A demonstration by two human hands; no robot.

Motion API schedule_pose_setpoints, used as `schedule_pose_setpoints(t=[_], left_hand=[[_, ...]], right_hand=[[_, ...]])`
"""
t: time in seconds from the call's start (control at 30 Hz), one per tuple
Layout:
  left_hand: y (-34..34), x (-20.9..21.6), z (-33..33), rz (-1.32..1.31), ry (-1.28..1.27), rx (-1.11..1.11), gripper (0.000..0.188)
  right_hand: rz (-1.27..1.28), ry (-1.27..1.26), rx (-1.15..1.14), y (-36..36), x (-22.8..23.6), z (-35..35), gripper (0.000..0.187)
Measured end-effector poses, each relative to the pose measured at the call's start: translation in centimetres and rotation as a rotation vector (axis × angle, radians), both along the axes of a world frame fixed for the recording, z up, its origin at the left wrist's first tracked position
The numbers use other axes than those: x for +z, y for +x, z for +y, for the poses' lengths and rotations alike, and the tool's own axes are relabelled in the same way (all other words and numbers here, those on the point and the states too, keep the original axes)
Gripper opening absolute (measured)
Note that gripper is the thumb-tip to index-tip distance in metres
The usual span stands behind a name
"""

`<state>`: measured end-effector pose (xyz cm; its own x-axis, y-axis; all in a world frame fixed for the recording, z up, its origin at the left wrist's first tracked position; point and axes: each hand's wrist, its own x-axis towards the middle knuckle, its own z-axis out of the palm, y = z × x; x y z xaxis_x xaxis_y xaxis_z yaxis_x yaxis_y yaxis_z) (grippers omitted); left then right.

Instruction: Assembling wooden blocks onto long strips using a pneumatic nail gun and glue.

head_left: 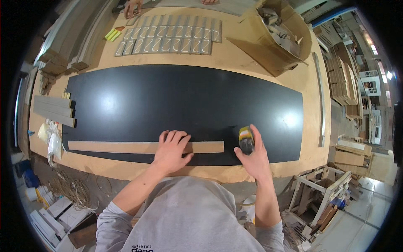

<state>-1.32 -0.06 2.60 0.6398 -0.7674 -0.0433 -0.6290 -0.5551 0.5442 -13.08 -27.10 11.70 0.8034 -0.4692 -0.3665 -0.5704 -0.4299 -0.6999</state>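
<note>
A large black panel (pixel 189 101) lies flat across the table. Along its near edge runs a long light-brown wooden strip (pixel 117 146). My left hand (pixel 170 149) straddles this strip, fingers over its far edge and thumb at its near edge, gripping it against the panel. Just past the strip's right end, my right hand (pixel 257 157) is closed around a yellow-and-black tape measure (pixel 247 140), held over the panel. No drawn-out tape blade can be made out.
Grey strips with white glue lines (pixel 168 40) lie in rows at the far side, near another person's hand (pixel 133 7). An open cardboard box (pixel 289 38) of offcuts stands far right. Short grey boards (pixel 54 110) and a plastic bag (pixel 53 140) sit at the left.
</note>
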Motion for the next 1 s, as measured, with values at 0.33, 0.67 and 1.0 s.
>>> schedule_pose_setpoints(t=[0.33,0.67,1.0], left_hand=[[-2.8,-1.1,-0.9,-0.146,-0.099,-0.020,0.035],[-3.1,-1.8,4.9,-0.161,-0.055,0.232,0.053],[-1.3,0.7,11.3,-0.283,0.060,0.126,0.053]], right_hand=[[-0.236,-0.240,0.266,-0.8,-3.2,0.6,0.063],[-0.228,-0.252,0.513,-0.3,-9.1,1.7,0.064],[-0.253,-0.351,0.502,-4.7,-2.7,0.7,0.071]])
